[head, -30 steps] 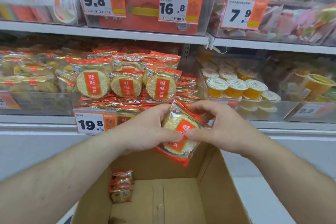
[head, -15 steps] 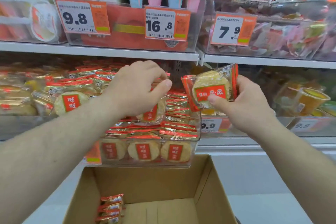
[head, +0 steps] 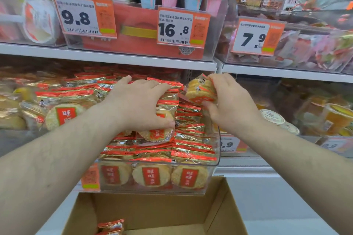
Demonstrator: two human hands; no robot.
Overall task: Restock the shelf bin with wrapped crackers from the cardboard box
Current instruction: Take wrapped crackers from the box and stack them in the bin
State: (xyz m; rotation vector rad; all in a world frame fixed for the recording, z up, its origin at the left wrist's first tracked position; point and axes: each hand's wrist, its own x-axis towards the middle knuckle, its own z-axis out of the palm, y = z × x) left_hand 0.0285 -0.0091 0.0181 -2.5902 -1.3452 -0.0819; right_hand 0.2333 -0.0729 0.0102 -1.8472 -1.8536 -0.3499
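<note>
A clear shelf bin (head: 214, 162) on the middle shelf is heaped with red-and-gold wrapped crackers (head: 150, 176). My left hand (head: 139, 103) lies palm down on the pile, its thumb and fingers closed on an upright packet (head: 160, 131). My right hand (head: 227, 101) grips a small stack of cracker packets (head: 199, 91) above the bin's right rear corner. Below, the open cardboard box (head: 156, 210) holds a few packets (head: 110, 226) at its left side.
Price tags 9.8 (head: 76, 17), 16.8 (head: 174, 28) and 7.9 (head: 252, 38) hang on bins of the upper shelf. More cracker packets (head: 61, 114) fill the bin to the left. Jelly cups (head: 273, 118) stand in the bin to the right.
Both hands rose from above the box to the bin. My right hand carried its packets left over the bin's rear corner. My left hand pressed down onto the pile.
</note>
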